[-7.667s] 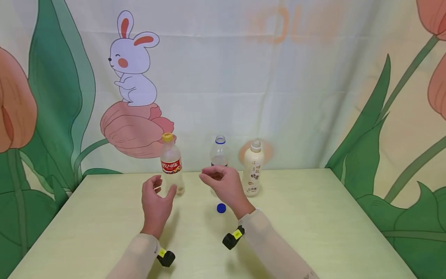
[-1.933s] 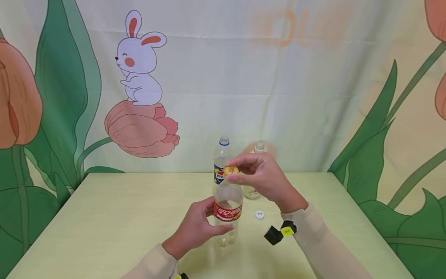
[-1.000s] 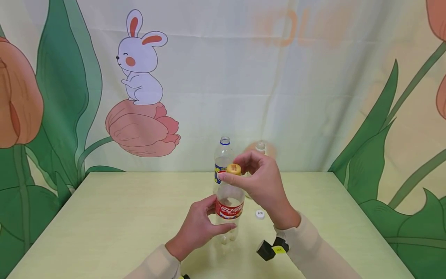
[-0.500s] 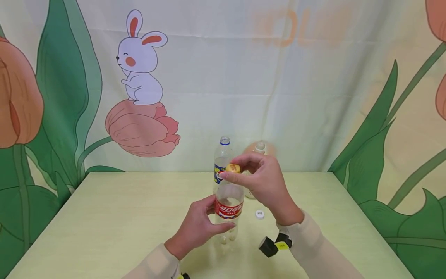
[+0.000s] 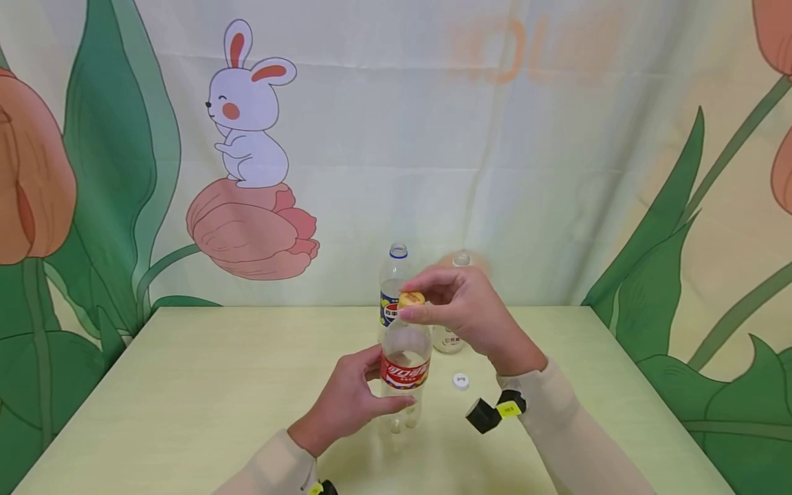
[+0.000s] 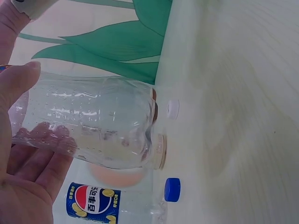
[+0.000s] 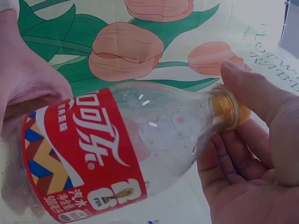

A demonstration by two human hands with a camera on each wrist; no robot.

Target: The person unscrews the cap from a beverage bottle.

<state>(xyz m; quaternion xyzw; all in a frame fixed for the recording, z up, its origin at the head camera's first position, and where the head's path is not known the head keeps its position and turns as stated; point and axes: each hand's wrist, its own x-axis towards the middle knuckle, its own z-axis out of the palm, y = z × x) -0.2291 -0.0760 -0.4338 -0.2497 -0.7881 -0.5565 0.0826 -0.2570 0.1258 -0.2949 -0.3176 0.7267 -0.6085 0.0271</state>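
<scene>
My left hand [image 5: 346, 392] grips a clear plastic cola bottle [image 5: 405, 340] with a red label round its body, thumb across the front. The bottle is upright, its base close over the table in the left wrist view. My right hand [image 5: 473, 316] pinches the yellow cap [image 5: 411, 300] between thumb and fingers at the bottle's mouth. In the right wrist view the yellow cap [image 7: 244, 113] sits at the neck, with the thumb on one side and curled fingers on the other. Drops cling inside the bottle.
Behind stand an uncapped Pepsi bottle [image 5: 388, 282] with a blue neck ring and a milk tea bottle [image 5: 448, 338], partly hidden by my right hand. A white cap [image 5: 460, 381] and a blue cap [image 6: 172, 190] lie on the table [image 5: 216, 385]. A printed curtain hangs behind.
Since the oldest frame, the cola bottle has come from the left into my left hand, and the milk tea bottle's white cap now lies on the table. Lately my right hand has twisted at the yellow cap.
</scene>
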